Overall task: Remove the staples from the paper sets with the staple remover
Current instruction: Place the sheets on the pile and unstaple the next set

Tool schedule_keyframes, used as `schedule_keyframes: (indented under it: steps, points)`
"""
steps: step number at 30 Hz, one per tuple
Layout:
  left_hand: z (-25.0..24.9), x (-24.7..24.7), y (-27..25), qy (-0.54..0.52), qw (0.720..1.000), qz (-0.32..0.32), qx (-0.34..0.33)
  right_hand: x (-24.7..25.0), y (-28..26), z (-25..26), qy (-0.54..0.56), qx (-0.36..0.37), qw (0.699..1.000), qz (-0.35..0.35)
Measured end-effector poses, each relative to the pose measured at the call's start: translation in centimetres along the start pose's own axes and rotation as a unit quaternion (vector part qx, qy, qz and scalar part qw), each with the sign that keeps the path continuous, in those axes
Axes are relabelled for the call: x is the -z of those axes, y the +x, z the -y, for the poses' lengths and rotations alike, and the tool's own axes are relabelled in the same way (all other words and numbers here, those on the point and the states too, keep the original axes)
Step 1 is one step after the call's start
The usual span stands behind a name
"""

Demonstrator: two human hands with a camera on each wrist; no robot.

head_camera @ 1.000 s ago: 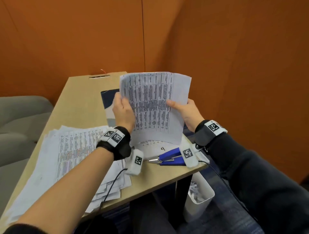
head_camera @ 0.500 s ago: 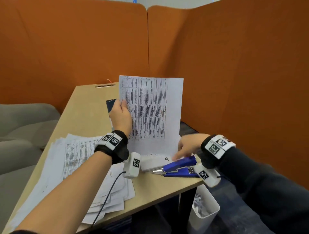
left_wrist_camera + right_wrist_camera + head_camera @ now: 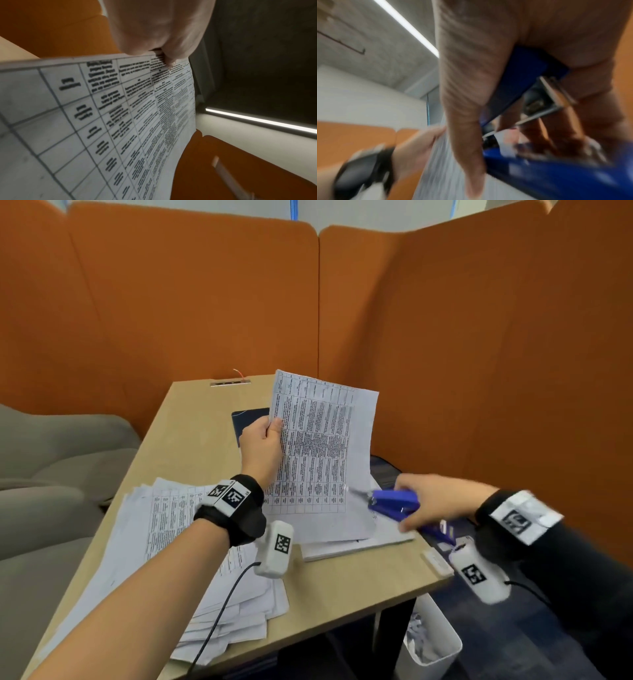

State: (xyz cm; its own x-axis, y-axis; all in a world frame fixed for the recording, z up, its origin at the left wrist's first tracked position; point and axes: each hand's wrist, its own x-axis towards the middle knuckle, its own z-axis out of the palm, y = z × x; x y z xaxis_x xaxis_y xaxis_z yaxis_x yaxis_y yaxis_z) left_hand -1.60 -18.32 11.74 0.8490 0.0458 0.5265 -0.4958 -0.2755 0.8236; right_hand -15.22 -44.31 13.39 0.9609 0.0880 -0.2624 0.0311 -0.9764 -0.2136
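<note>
My left hand (image 3: 262, 445) pinches the left edge of a printed paper set (image 3: 320, 453) and holds it upright over the table; in the left wrist view the thumb (image 3: 169, 59) presses on the sheet (image 3: 102, 121). My right hand (image 3: 431, 501) grips the blue staple remover (image 3: 394, 503) just above the table, its metal tip pointing at the set's lower right corner. In the right wrist view, blurred, the fingers (image 3: 467, 108) wrap the blue tool (image 3: 530, 81). A second blue tool (image 3: 440, 534) lies under the hand.
A spread pile of printed sheets (image 3: 154, 542) covers the table's left front. More paper (image 3: 359, 546) lies under the held set. A dark blue booklet (image 3: 246, 419) sits behind. A white bin (image 3: 435, 645) with scraps stands on the floor at the right. Orange partitions (image 3: 205, 302) enclose the table (image 3: 342, 594).
My right hand let go of the paper set, dropped to the table and picked up the blue staple remover. The left hand keeps the set upright, now tilted slightly.
</note>
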Motion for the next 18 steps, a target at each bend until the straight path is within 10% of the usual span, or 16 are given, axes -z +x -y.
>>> schedule_keyframes:
  steps: [3, 8, 18]
  points:
    - [-1.4, -0.3, -0.2, -0.018, 0.999, 0.030, -0.014, 4.8, -1.3, 0.1, 0.159, 0.046, 0.960, -0.226]
    - [-4.6, -2.5, -0.8, -0.028, 0.995, 0.070, -0.059, 10.1, 1.0, 4.2, 0.458, 0.146, 0.670, -0.565]
    - [-7.0, -5.0, -2.5, -0.040, 0.990, 0.084, -0.109, 11.8, 5.2, 10.1, 0.371, 0.167, 0.721, -0.561]
